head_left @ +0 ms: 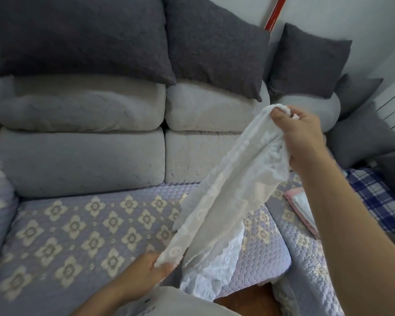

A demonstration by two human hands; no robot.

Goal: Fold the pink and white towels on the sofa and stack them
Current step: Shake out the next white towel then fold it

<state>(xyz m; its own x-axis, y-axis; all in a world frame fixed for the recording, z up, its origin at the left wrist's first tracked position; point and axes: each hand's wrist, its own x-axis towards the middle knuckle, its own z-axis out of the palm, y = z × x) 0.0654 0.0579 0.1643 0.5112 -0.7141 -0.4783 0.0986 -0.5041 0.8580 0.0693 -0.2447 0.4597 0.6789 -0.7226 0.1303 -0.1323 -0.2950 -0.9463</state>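
A white embossed towel (224,197) hangs stretched between my hands above the sofa seat (78,229). My right hand (303,135) grips its upper end, raised near the back cushions. My left hand (153,267) pinches its lower end close to the seat's front edge. The towel's loose part droops over that front edge. Partly hidden behind my right forearm, a folded pink towel (299,208) lies on the right seat section with a folded white towel (302,201) on top.
Dark grey pillows (82,37) line the sofa back above light grey cushions (82,110). A blue plaid cloth (374,197) lies at the right, beyond the folded stack. A red pole (274,13) leans behind the sofa. Brown floor (246,299) shows below the seat edge.
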